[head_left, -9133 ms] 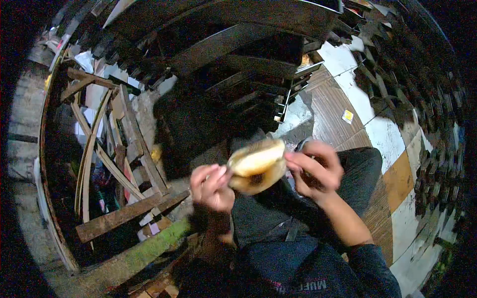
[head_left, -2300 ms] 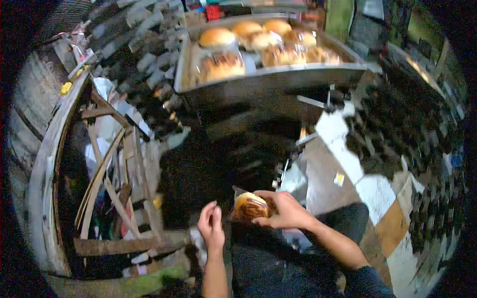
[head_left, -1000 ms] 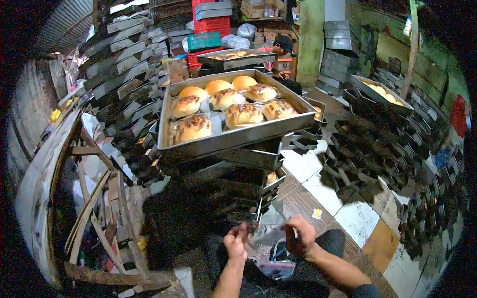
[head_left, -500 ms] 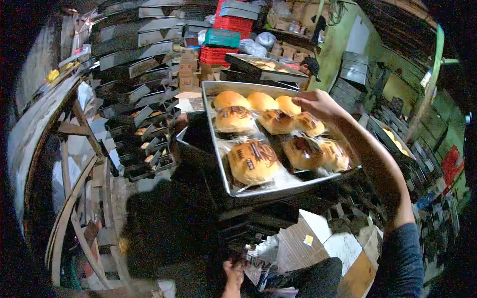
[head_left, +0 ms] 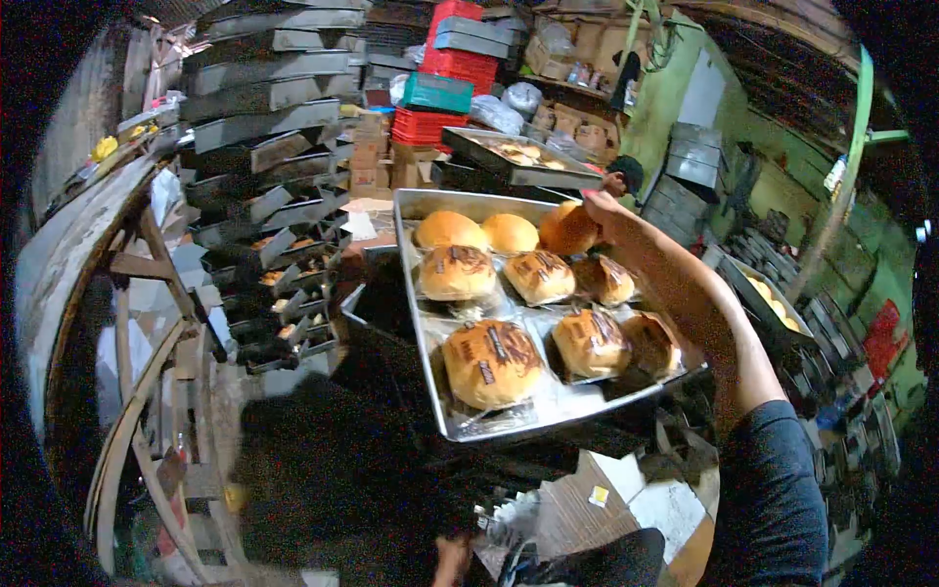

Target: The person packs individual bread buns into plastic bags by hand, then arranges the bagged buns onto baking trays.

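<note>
A metal tray (head_left: 419,323) holds rows of buns in front of me. The nearer buns, such as the large one (head_left: 492,364), are in clear printed wrappers with brown streaks on top. My right hand (head_left: 608,213) reaches over the tray's right side to the back row, closed on a plain glossy bun (head_left: 569,228) there. Two more buns, the left one (head_left: 450,233) and the middle one (head_left: 511,234), sit beside it. At the bottom edge, what seems to be my left hand (head_left: 452,560) is dim and blurred, apart from the tray; its fingers cannot be made out.
Behind stands another tray (head_left: 523,166) with pale pieces on it. Stacked metal pans (head_left: 293,93) rise at the left, near a wooden frame (head_left: 147,264). Red crates (head_left: 419,127) and a teal crate (head_left: 436,93) are at the back. Torn cardboard (head_left: 577,509) lies below. A person's dark cap (head_left: 628,174) shows behind.
The tray sits lower in view and more of its inside shows. My right hand has stayed at the back right bun, which looks larger and darker. The blurred left hand is lower.
</note>
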